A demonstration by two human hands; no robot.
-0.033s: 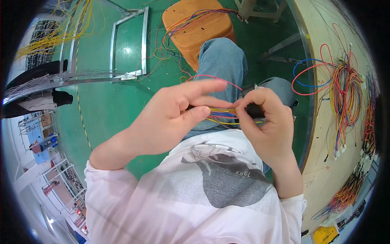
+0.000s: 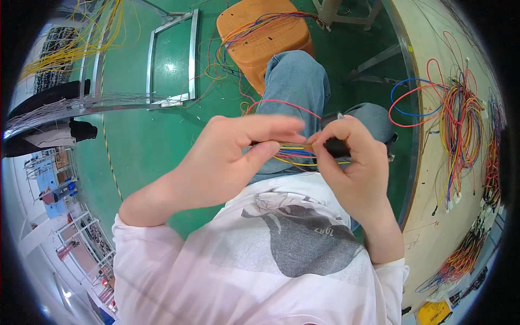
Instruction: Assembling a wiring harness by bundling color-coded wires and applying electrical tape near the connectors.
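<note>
Over my lap, a bundle of thin coloured wires [image 2: 297, 151], yellow, blue and pink among them, runs between my hands. My left hand [image 2: 225, 154] is closed about its left part, with the thumb low and the fingers bent above it; the upper fingers are slightly smeared by motion. My right hand [image 2: 357, 157] pinches at the bundle's right part with thumb and forefinger. Within that hand sits a black roll [image 2: 337, 148] that looks like tape, partly hidden by the fingers. A pink wire [image 2: 287, 103] arches above both hands.
An orange stool [image 2: 260, 46] with wires across it stands ahead. On the right, a pale tabletop [image 2: 425, 216] bears a coiled wire harness [image 2: 460, 122] and several more bundles. Left are a metal frame [image 2: 193, 54] and hanging yellow wires [image 2: 103, 46].
My left fingers have bent downward, closer to the wires. More of the black roll's upper part shows above my right hand, which has shifted very little.
</note>
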